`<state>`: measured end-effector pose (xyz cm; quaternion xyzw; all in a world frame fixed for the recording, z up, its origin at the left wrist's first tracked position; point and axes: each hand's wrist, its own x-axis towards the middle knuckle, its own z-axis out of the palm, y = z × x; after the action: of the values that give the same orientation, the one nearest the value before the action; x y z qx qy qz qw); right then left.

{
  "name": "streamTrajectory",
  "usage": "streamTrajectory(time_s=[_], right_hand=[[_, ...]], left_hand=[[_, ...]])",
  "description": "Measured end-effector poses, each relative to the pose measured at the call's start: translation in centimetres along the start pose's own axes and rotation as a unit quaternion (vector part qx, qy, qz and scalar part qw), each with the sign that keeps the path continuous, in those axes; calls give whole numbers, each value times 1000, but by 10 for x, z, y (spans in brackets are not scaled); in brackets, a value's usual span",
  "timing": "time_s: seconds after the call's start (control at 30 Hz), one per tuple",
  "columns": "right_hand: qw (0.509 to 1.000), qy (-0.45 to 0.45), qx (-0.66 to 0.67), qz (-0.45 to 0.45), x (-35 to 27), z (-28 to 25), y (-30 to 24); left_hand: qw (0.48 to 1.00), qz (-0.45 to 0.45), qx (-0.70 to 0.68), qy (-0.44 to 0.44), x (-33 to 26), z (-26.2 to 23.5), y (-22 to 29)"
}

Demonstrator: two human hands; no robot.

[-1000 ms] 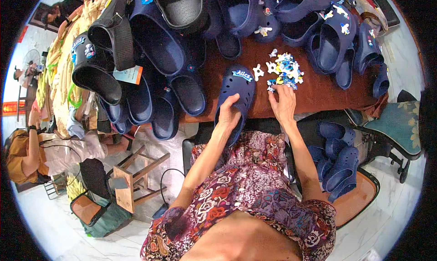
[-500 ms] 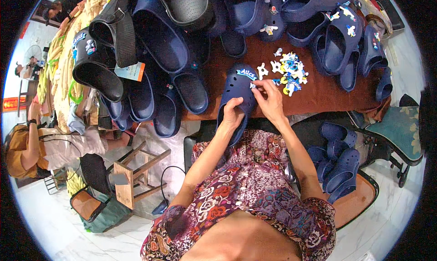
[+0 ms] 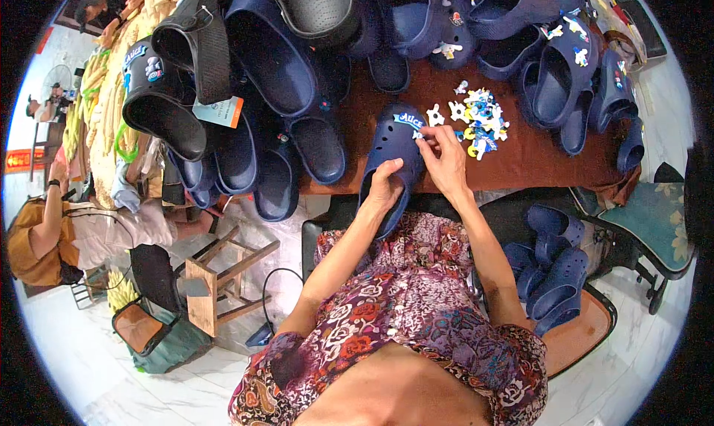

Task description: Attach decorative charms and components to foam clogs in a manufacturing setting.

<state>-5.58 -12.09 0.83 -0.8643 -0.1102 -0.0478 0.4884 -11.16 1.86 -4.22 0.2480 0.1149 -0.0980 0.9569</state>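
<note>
A navy blue foam clog (image 3: 387,140) with holes in its upper sits at the table's near edge, toe pointing away from me. My left hand (image 3: 384,188) is closed around its side near the opening, thumb on top. A blue banner-shaped shoe charm (image 3: 408,121) with white letters is fixed near the toe. My right hand (image 3: 444,160) pinches a small white shoe charm (image 3: 418,134) against the upper just below the banner; the fingertips partly hide it. Just right of the clog lies a pile of white, blue and yellow shoe charms (image 3: 483,121).
More navy clogs (image 3: 271,62) and black clogs (image 3: 160,117) crowd the brown-covered table (image 3: 520,169) at left and back. Decorated clogs (image 3: 565,84) stand at right. Below right, plain clogs (image 3: 558,285) rest on a chair. A wooden stool (image 3: 223,277) and another person (image 3: 67,233) are at left.
The view has shifted slightly, so the table's things appear a little further right. Both hands keep their hold on the clog and the small charm, with the right fingers barely moved.
</note>
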Motion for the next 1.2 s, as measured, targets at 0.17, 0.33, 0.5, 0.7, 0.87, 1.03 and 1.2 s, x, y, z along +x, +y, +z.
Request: streamTrajectory(time_s=[0.17, 0.33, 0.5, 0.7, 0.87, 1.03, 1.2], right_hand=[[998, -17, -21, -65, 9, 4, -12], [988, -28, -78, -131, 23, 14, -14], [991, -75, -67, -84, 35, 16, -21], [974, -140, -121, -133, 44, 8, -26], [978, -132, -105, -123, 47, 10, -24], [979, -160, -107, -72, 57, 8, -28], [969, -209, -124, -33, 74, 10, -23]], left_hand=[[999, 3, 2, 33, -2, 5, -1], [999, 16, -14, 33, -1, 3, -2], [999, 9, -22, 37, -1, 4, -1], [999, -2, -25, 46, -2, 2, -1], [999, 4, -21, 31, -1, 2, -1], [999, -1, 12, 38, 2, -6, -7], [999, -4, 14, 44, 3, -6, -8]])
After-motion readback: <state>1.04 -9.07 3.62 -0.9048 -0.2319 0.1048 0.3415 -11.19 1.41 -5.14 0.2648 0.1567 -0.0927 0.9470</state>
